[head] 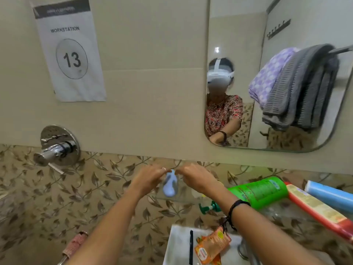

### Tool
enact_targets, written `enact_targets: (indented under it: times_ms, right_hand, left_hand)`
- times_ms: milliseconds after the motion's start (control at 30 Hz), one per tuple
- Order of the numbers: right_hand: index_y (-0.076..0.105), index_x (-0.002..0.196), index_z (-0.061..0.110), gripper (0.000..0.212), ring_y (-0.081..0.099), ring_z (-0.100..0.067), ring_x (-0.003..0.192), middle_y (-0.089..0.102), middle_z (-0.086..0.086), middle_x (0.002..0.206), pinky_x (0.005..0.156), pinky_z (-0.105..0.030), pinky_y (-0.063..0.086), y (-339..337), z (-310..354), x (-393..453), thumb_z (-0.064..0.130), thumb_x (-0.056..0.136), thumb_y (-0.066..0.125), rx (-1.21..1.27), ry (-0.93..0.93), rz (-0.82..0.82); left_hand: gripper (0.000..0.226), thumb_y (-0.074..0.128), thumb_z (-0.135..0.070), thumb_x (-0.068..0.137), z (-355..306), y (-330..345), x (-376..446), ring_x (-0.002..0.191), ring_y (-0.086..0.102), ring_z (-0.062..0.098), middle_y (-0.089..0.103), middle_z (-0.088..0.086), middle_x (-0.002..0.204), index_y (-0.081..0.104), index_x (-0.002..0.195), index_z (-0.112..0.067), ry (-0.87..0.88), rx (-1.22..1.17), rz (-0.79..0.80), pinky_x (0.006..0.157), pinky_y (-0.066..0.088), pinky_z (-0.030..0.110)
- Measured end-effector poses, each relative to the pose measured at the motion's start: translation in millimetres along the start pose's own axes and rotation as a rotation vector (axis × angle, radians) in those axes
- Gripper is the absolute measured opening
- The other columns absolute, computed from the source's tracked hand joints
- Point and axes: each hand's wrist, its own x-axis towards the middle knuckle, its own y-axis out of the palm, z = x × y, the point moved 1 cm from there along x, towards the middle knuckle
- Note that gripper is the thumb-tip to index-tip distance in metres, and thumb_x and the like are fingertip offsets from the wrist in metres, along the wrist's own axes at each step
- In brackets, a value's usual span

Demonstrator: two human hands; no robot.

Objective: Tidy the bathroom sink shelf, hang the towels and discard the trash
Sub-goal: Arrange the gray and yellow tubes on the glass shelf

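- Head view, nearest the camera: the white sink [177,243] sits at the bottom edge, and in it lie two orange sachets [211,245], overlapping, with one black comb [191,245] just left of them, its long axis running toward and away from the camera.
- Right of the sink, on the glass shelf [282,211], three containers lie on their sides: one green pump bottle [257,192] with its pump head pointing left toward the sink, one red-and-cream tube [317,207] and one blue tube [328,194], both slanting from upper left to lower right.
- Above the sink, both forearms reach to the leaf-patterned tile band. The left hand [150,177] and the right hand [193,177] each pinch the top of one small pale blue pouch-like item [170,185] between fingertips; it hangs between them, long axis upright. What it is cannot be told.
- Left of the sink, low down, is one pink ribbed object [75,243], partly cut off.
- Farther, up and left of the sink, one chrome mixer valve [57,147] is on the wall, and above it one paper sign [69,52] reads WORKSTATION 13.
- Farthest, up and right of the sink, one mirror [267,77] reflects two towels on a rail: one lilac checked towel [267,79] and one grey ribbed towel [301,88].
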Motion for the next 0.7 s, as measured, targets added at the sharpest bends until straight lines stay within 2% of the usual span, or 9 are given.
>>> enact_targets:
  times_ms: [33, 67, 167, 267, 333, 467, 567, 633, 700]
  right_hand:
    - [0.048, 0.131, 0.015, 0.05, 0.058, -0.033, 0.105, 0.059, -0.016, 0.123, 0.073, -0.036, 0.044, 3, 0, 6, -0.004, 0.085, 0.042, -0.008, -0.015, 0.045]
    - [0.044, 0.134, 0.016, 0.052, 0.057, -0.033, 0.106, 0.057, -0.016, 0.125, 0.072, -0.036, 0.043, 6, -2, 11, -0.004, 0.085, 0.044, 0.006, -0.045, 0.07]
    - [0.031, 0.139, 0.021, 0.058, 0.057, -0.036, 0.104, 0.055, -0.018, 0.123, 0.076, -0.042, 0.051, 13, -2, 19, 0.006, 0.086, 0.052, -0.02, -0.109, 0.131]
    - [0.031, 0.139, 0.021, 0.061, 0.057, -0.035, 0.102, 0.054, -0.016, 0.121, 0.074, -0.041, 0.048, 20, -8, 22, 0.012, 0.085, 0.058, -0.025, -0.126, 0.12]
    - [0.04, 0.135, 0.02, 0.057, 0.057, -0.03, 0.105, 0.055, -0.013, 0.123, 0.077, -0.038, 0.046, 21, -15, 23, 0.015, 0.083, 0.062, 0.071, -0.128, 0.134]
    - [0.053, 0.129, 0.016, 0.048, 0.059, -0.021, 0.106, 0.061, -0.008, 0.124, 0.092, -0.036, 0.047, 11, -31, 19, 0.019, 0.083, 0.066, 0.428, -0.055, 0.171]
    - [0.062, 0.118, 0.013, 0.029, 0.061, -0.02, 0.105, 0.067, -0.008, 0.115, 0.09, -0.033, 0.047, 6, -39, 14, 0.024, 0.091, 0.055, 0.698, 0.021, 0.158]
    - [0.062, 0.103, 0.006, 0.026, 0.064, -0.028, 0.101, 0.066, -0.016, 0.105, 0.088, -0.041, 0.052, 7, -41, 14, 0.025, 0.097, 0.046, 0.84, 0.086, 0.123]
    - [0.059, 0.102, 0.002, 0.031, 0.064, -0.033, 0.1, 0.064, -0.023, 0.105, 0.088, -0.045, 0.053, 9, -43, 15, 0.026, 0.098, 0.04, 0.899, 0.128, 0.096]
  left_hand:
    - [0.046, 0.054, -0.012, 0.087, 4, 4, 3, 0.107, 0.06, 0.02, 0.064, 0.002, 0.122, 0.051, 0.131, -0.024, 0.024, 0.012, 0.041, 0.086, 0.047, 0.031]
    - [0.047, 0.061, -0.014, 0.083, 6, 6, 5, 0.103, 0.063, 0.019, 0.066, 0.001, 0.118, 0.053, 0.129, -0.024, 0.069, -0.019, -0.011, 0.081, 0.048, 0.028]
    - [0.055, 0.083, -0.013, 0.058, 14, 21, 7, 0.076, 0.07, 0.011, 0.075, -0.004, 0.091, 0.066, 0.11, -0.02, 0.165, -0.119, -0.137, 0.059, 0.043, 0.012]
    - [0.047, 0.071, -0.017, 0.078, 22, 37, 4, 0.101, 0.063, 0.004, 0.067, -0.009, 0.117, 0.058, 0.123, -0.023, 0.148, -0.376, -0.16, 0.081, 0.04, 0.004]
    - [0.042, 0.064, -0.015, 0.084, 27, 49, 3, 0.108, 0.058, -0.002, 0.06, -0.015, 0.123, 0.057, 0.124, -0.027, 0.069, -0.566, -0.156, 0.089, 0.042, 0.007]
    - [0.035, 0.06, -0.004, 0.085, 22, 51, 11, 0.096, 0.065, 0.001, 0.071, -0.012, 0.104, 0.066, 0.105, -0.033, -0.098, -0.863, -0.192, 0.085, 0.05, 0.023]
    - [0.038, 0.058, -0.004, 0.086, 16, 48, 16, 0.086, 0.065, -0.006, 0.072, -0.021, 0.087, 0.065, 0.091, -0.041, -0.217, -1.021, -0.187, 0.08, 0.051, 0.016]
    - [0.028, 0.061, -0.007, 0.085, 13, 50, 18, 0.081, 0.065, -0.005, 0.071, -0.015, 0.085, 0.066, 0.086, -0.034, -0.247, -1.065, -0.182, 0.079, 0.052, 0.023]
    - [0.015, 0.063, -0.01, 0.085, 11, 54, 19, 0.079, 0.065, 0.0, 0.071, -0.007, 0.084, 0.065, 0.085, -0.025, -0.26, -1.087, -0.191, 0.079, 0.052, 0.03]
